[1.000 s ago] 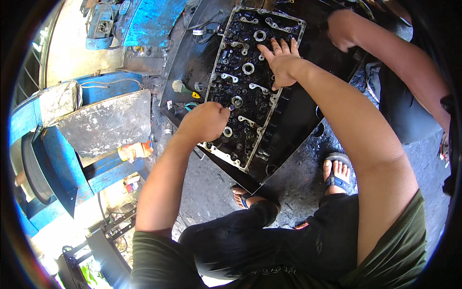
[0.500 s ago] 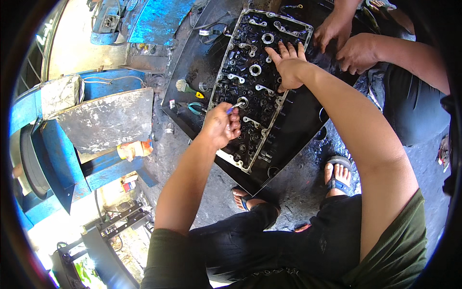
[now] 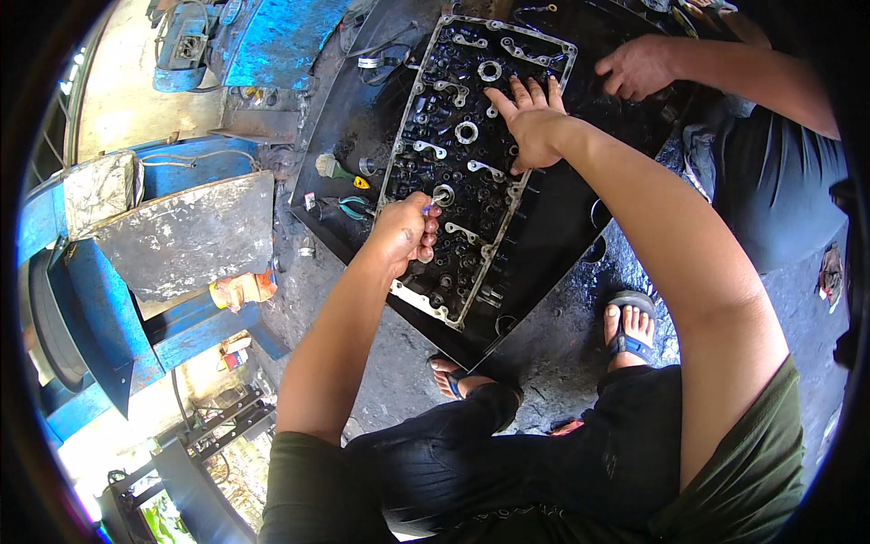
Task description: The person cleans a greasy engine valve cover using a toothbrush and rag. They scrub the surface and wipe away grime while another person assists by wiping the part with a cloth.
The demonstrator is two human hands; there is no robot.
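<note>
A dirty metal engine cylinder head [image 3: 471,299] lies at a slant before me, dark and oily inside its pale rim, with several bright rings along its middle. My left hand [image 3: 403,231] is closed round a slim tool with a blue handle [image 3: 428,209], most of it hidden in the fist. The tool's metal tip meets the nearest bright ring [image 3: 443,195]. Farther off, my right hand [image 3: 536,125] lies with fingers spread across the head's right side, holding nothing.
Beneath the head is a black tray [image 3: 535,290]. A green-handled brush [image 3: 337,170] and pliers [image 3: 353,208] lie left of the head. At the right, a co-worker's hand [image 3: 639,68] hovers near the head. Blue metal framework [image 3: 100,299] stands at the far left.
The whole scene has shifted slightly left in view. One of the co-worker's two hands has left the spot beside the head. My hands keep their places on it.
</note>
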